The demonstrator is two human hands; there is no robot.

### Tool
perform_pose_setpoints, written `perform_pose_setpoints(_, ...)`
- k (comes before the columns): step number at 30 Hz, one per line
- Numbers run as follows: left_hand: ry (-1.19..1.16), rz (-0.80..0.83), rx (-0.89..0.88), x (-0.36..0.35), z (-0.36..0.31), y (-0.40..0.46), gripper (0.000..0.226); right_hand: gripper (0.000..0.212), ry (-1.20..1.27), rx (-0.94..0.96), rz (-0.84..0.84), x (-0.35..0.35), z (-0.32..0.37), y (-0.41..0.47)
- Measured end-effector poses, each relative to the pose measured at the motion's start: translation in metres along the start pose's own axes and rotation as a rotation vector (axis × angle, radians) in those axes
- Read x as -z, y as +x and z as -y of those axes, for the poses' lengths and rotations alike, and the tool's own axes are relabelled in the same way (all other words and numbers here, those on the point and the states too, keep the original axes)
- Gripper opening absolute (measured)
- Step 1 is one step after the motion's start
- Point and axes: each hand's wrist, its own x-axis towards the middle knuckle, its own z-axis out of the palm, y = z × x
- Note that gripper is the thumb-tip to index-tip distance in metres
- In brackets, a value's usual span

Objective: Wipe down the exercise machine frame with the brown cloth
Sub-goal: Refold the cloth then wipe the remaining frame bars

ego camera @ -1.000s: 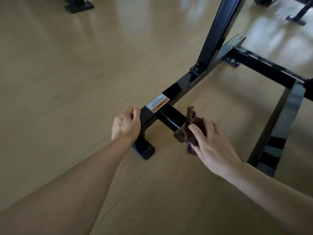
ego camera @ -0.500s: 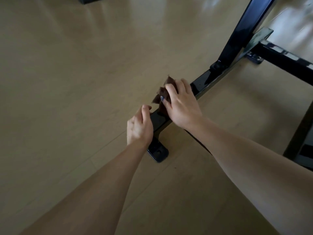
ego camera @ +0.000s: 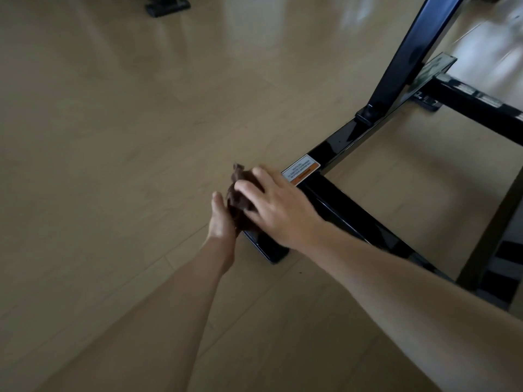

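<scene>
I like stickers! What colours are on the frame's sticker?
The sticker is white with an orange strip, seen in the head view.

We see the crumpled dark brown cloth (ego camera: 240, 196) bunched on the near end of the glossy black steel exercise machine frame (ego camera: 336, 144), whose low floor bar runs diagonally away toward a slanted upright post.
</scene>
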Motion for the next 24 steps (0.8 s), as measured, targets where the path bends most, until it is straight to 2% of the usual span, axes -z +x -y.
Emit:
perform_pose_setpoints(4, 0.047, -0.078, 0.058, -0.012, 0.017, 0.005, 0.072, 0.042, -0.031, -0.189, 0.002, 0.013, -0.056, 0.011)
perform_pose_setpoints(7, 0.121, -0.137, 0.102, -0.009, 0.018, 0.008, 0.065, 0.043, -0.080, -0.333, -0.012, 0.014, -0.088, 0.020)
perform_pose_setpoints(9, 0.133, -0.108, 0.083, -0.008, 0.019, 0.011, 0.057, 0.043, -0.097, -0.439, -0.058, 0.014, -0.095, 0.024)
perform_pose_setpoints(11, 0.121, -0.078, 0.067, -0.005, 0.017, 0.012, 0.063, 0.042, -0.089, -0.486, -0.076, 0.012, -0.087, 0.024)
perform_pose_setpoints(14, 0.124, -0.100, 0.070, -0.004, 0.011, 0.009, 0.070, 0.040, -0.026, -0.405, -0.073, 0.008, -0.052, 0.015)
perform_pose_setpoints(18, 0.138, -0.123, 0.066, -0.008, 0.000, 0.011, 0.065, 0.040, 0.069, -0.218, -0.116, -0.009, 0.011, -0.007)
perform_pose_setpoints(21, 0.230, -0.137, 0.053, -0.011, -0.005, 0.010, 0.076, 0.040, 0.064, -0.154, -0.092, -0.004, 0.007, -0.007)
perform_pose_setpoints(24, 0.398, -0.200, -0.092, -0.023, -0.009, 0.006, 0.075, 0.038, 0.008, -0.107, -0.016, 0.008, -0.028, -0.001)
